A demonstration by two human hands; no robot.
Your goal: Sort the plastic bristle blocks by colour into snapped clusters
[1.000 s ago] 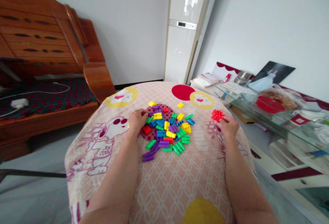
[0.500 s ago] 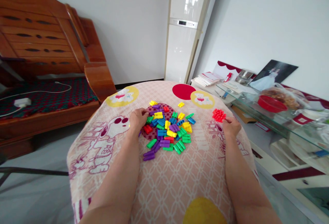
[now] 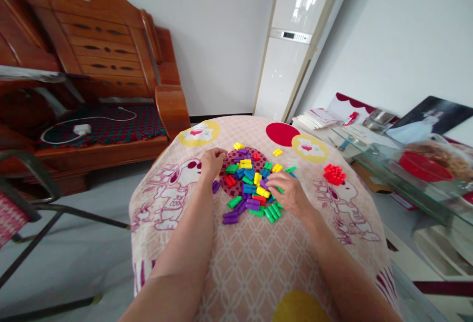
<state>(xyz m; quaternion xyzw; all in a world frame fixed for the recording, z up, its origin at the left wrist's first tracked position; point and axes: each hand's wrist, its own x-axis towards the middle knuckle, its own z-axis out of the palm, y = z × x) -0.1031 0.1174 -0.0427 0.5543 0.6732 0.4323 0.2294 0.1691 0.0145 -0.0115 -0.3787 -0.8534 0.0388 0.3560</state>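
Observation:
Many small plastic blocks, each like two joined rounded pegs, lie in a loose heap [image 3: 248, 189] in yellow, green, blue, purple and red. My left hand [image 3: 212, 162] rests at the heap's left edge, thumb and fingers drawn together; whatever they hold, if anything, is hidden. Over the heap's right side is my right hand [image 3: 290, 195], its fingers partly curled but apart. The fingertips are beside a purple block [image 3: 263, 184], and the hand covers several green and blue ones. Apart on the right sits a tight cluster of red blocks [image 3: 334, 174].
A patterned cloth covers the round table [image 3: 251, 268]. At right stands a glass-topped cabinet [image 3: 417, 174] with a red bowl [image 3: 424, 165] and papers. A wooden bench [image 3: 107, 60] is at left, near a metal-framed chair [image 3: 59, 208]. A tall white appliance [image 3: 288, 65] stands behind.
My right hand has left the red cluster and moved left over the heap. My left hand stays at the heap's left edge. The camera view has turned left.

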